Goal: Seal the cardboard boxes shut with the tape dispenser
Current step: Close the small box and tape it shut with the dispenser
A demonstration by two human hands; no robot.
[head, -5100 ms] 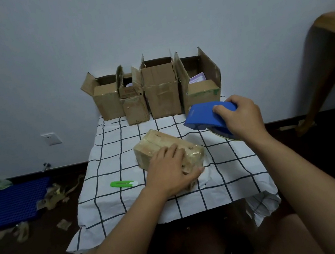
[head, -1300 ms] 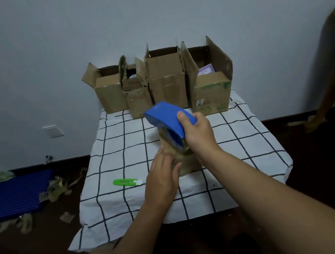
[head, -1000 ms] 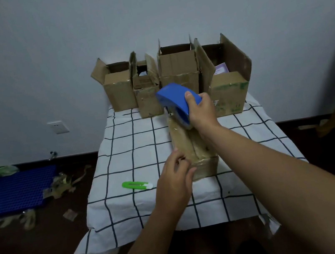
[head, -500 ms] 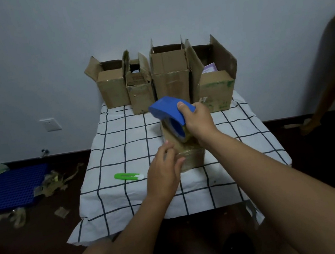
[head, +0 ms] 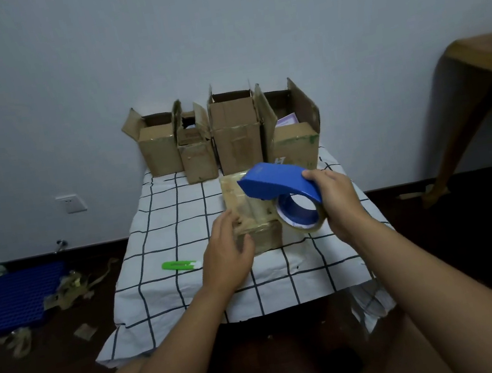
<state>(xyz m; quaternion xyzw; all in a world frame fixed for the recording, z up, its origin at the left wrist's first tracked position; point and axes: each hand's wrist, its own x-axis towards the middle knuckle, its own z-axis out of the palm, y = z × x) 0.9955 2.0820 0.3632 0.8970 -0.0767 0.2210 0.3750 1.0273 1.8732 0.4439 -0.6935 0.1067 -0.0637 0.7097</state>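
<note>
Swung rightward, tape dispenser (head: 276,183) — right hand (head: 338,200) gripping — noses left; left hand (head: 228,253) steadies lengthwise box (head: 250,214).

Five cardboard boxes: four open boxes (head: 160,150) (head: 197,158) (head: 237,142) (head: 293,140) in a back row, one taped box (head: 250,214) in front. One blue tape dispenser (head: 280,185). One green utility knife (head: 179,265). Two hands (head: 228,255) (head: 338,196). One blue mat (head: 10,296) on the floor. Several tape scraps (head: 71,289), perhaps six, too tangled for a sure count.
</note>
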